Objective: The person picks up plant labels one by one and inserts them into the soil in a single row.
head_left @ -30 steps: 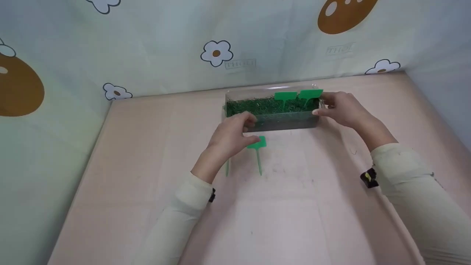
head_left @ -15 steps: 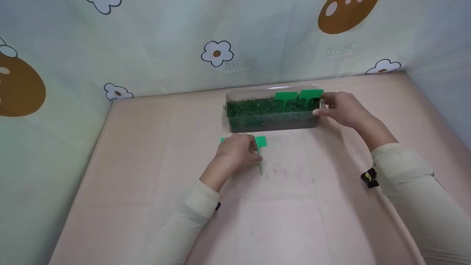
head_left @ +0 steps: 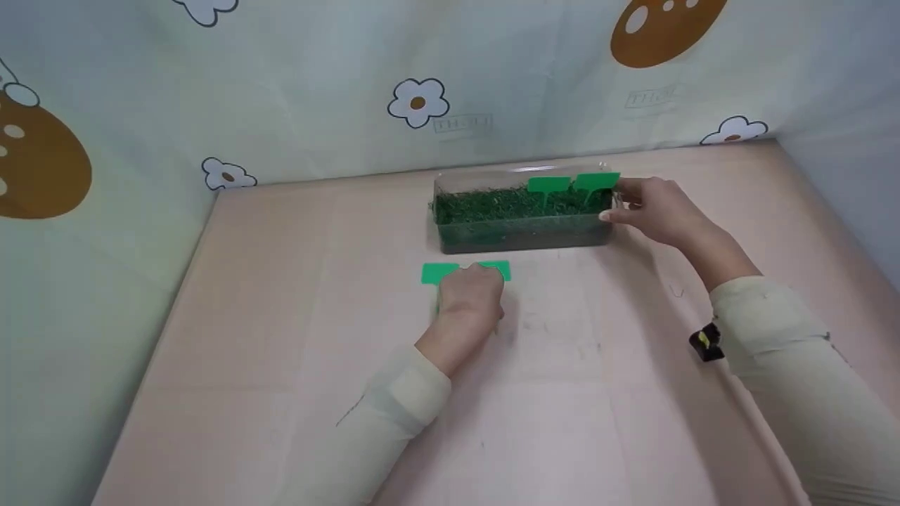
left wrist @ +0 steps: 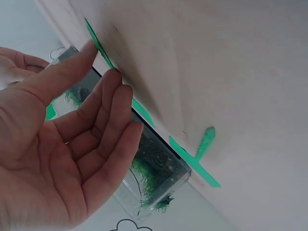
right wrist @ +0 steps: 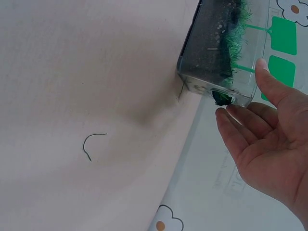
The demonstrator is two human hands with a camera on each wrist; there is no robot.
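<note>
My left hand [head_left: 470, 302] is over the right one of two green plant labels on the table, its thumb and curled fingers pinching the stem of that label [left wrist: 97, 42]. Most of this label is hidden under the hand in the head view. To its left lies the other loose label [head_left: 440, 273], flat on the table. Behind them stands a clear plastic planter box [head_left: 524, 235] with dark soil and green grass. Two plant labels [head_left: 548, 184] stand upright in its right half. My right hand [head_left: 657, 211] grips the box's right end, thumb near the front rim.
A pale pinkish table [head_left: 281, 316] stretches around the box, with a patterned cloth backdrop [head_left: 316, 91] close behind it. A thin dark curved strand [right wrist: 85, 144] lies on the table to the right of the box.
My left hand has come down from in front of the box toward me, onto the right loose label, and its fingers have closed on the stem. The right hand stays at the box.
</note>
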